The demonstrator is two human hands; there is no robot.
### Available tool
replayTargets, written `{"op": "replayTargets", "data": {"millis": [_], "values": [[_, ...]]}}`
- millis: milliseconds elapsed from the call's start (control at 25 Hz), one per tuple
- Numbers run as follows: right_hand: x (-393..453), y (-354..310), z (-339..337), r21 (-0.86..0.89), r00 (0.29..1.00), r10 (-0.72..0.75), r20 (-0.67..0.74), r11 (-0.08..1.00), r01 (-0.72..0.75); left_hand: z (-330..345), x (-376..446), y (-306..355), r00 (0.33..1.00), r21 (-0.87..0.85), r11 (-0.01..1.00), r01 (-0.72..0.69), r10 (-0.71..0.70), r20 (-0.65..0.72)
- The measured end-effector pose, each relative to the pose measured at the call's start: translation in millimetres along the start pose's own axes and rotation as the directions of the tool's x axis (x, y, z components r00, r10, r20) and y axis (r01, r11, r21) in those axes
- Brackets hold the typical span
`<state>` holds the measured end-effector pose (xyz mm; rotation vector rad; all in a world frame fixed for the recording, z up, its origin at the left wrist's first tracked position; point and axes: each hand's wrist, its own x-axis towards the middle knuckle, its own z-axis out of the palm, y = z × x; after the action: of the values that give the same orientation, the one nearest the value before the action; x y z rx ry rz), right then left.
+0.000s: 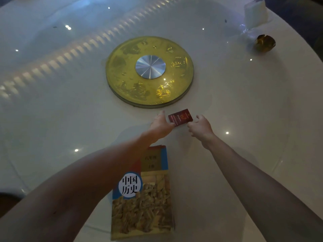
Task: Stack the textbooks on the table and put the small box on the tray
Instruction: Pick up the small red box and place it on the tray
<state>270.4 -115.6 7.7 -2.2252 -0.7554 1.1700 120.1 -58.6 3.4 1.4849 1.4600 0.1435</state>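
My left hand (161, 123) has the small red box (180, 117) pinched at its left/near edge, thumb & fingers closed on it, palm down. Can't tell if the box is lifted or resting on the white table (244, 105). My right hand (201, 127) is just beside the box's right side, fingers loosely curled & half spread, holding nothing; can't tell if a fingertip brushes the box corner. Box sits just short of the round gold tray (122, 70), near its front rim, not on it. Tray has a silver disc (150, 66) at its centre. Textbooks (145, 198) lie stacked close to me, between my forearms, top cover w/ blue & yellow, left arm crossing over the far-left corner. Far right of table: a gold-wrapped item (264, 43) & a clear bag (254, 13).
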Motion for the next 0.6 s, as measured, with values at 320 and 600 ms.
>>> {"op": "replayTargets", "data": {"millis": [320,600], "values": [[-1.3,5.4,5.7,0.138,0.997,-0.048,0.061,0.990,0.039,14.2,8.3,-5.5,0.997,0.069,0.995,-0.068,0.069,-0.022],[-49.4,-14.7,5.0,0.267,0.987,-0.134,0.094,0.958,0.105,-16.5,-42.8,-24.3,0.972,0.040,0.983,-0.180,0.184,-0.144]]}}
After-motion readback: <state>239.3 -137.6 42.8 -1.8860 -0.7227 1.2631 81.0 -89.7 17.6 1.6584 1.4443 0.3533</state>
